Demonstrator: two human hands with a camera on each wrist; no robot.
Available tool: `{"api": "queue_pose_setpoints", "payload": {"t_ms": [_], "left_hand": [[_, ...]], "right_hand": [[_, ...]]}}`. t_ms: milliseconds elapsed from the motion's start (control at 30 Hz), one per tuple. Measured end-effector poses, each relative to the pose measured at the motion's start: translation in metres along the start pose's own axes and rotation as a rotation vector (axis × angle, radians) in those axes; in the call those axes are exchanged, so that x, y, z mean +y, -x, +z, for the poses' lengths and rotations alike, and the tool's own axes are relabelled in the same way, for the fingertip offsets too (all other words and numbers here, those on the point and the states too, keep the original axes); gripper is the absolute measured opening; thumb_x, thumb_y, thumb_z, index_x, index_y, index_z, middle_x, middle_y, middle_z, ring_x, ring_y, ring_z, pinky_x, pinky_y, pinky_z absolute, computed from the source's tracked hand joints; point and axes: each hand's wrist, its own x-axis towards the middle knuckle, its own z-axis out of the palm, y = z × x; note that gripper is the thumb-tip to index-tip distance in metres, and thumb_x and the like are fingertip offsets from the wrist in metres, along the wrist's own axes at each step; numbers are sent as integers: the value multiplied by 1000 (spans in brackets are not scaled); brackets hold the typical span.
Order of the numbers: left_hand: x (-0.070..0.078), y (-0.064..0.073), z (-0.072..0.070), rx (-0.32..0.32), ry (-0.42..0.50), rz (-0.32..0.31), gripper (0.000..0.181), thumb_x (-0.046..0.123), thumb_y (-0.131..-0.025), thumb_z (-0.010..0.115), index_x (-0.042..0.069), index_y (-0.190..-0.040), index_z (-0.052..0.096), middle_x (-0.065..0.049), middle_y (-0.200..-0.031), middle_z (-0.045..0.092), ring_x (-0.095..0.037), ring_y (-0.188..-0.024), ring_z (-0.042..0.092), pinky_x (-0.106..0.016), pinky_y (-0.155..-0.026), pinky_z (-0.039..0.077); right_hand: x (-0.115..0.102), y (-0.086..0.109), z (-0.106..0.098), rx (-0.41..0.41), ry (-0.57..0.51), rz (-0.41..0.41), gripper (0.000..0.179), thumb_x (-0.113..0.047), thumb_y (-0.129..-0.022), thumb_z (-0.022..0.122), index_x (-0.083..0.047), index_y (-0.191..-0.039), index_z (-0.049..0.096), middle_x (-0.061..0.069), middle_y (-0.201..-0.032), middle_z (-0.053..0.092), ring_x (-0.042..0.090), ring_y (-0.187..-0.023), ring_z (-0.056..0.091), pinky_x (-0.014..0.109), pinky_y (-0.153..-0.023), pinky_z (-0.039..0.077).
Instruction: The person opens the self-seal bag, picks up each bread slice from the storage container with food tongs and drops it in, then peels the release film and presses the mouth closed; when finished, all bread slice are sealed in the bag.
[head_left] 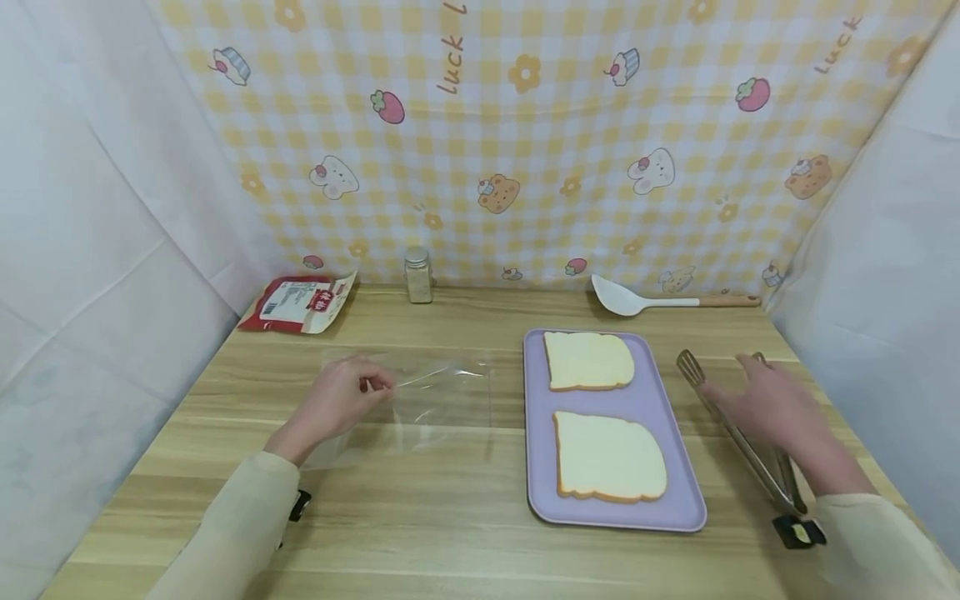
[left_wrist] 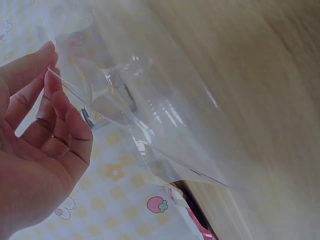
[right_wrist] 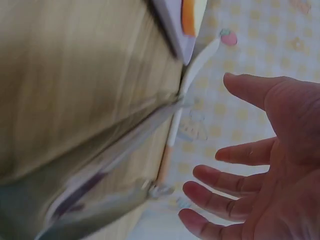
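With thumb and fingertips my left hand [head_left: 343, 398] pinches the edge of a clear plastic bag [head_left: 442, 408], which spreads over the wooden table to the right. In the left wrist view the bag's film [left_wrist: 165, 120] hangs from those fingertips. My right hand [head_left: 776, 408], its fingers spread, hovers over metal tongs [head_left: 746, 446] at the table's right side. The right wrist view shows the fingers apart from the tongs [right_wrist: 125, 150]. Between the hands, a purple tray [head_left: 542, 467] carries two bread slices [head_left: 588, 361], one behind the other.
A red and white food packet [head_left: 296, 307] lies at the back left, beside a glass shaker [head_left: 418, 275] with a metal lid. At the back right, a white spatula with a wooden handle [head_left: 671, 302] lies along the patterned cloth backdrop [head_left: 487, 125].
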Motion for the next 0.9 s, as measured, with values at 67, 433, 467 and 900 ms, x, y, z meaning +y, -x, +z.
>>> {"api": "queue_pose_setpoints", "payload": {"t_ms": [67, 433, 467, 900], "left_hand": [[-1, 0, 0, -2, -4, 4, 3, 10, -94, 79, 8, -96, 81, 1, -86, 71, -15, -81, 60, -31, -73, 49], [-4, 6, -4, -4, 21, -3, 4, 9, -94, 78, 10, -96, 82, 2, -86, 72, -13, -80, 58, -26, -69, 48], [-4, 6, -4, -5, 20, -6, 4, 10, -95, 78, 10, -96, 82, 2, -86, 72, -13, -80, 58, -26, -69, 48], [0, 2, -2, -41, 19, -14, 4, 12, -96, 78, 10, -97, 81, 1, -89, 71, -14, -83, 59, -27, -70, 49]], "right_hand": [[15, 6, 0, -13, 12, 15, 106, -68, -103, 50, 24, -150, 30, 56, -144, 33, 74, -128, 38, 80, -98, 41], [46, 16, 13, -104, -59, 47, 94, -69, -98, 60, 24, -110, 52, 43, -98, 62, 42, -79, 66, 50, -65, 58], [46, 16, 15, -104, -70, 49, 90, -68, -98, 61, 22, -106, 52, 41, -96, 62, 41, -78, 66, 49, -64, 57], [52, 21, 25, -94, -63, 47, 79, -67, -96, 64, 12, -99, 60, 28, -85, 68, 31, -74, 65, 41, -59, 53]]}}
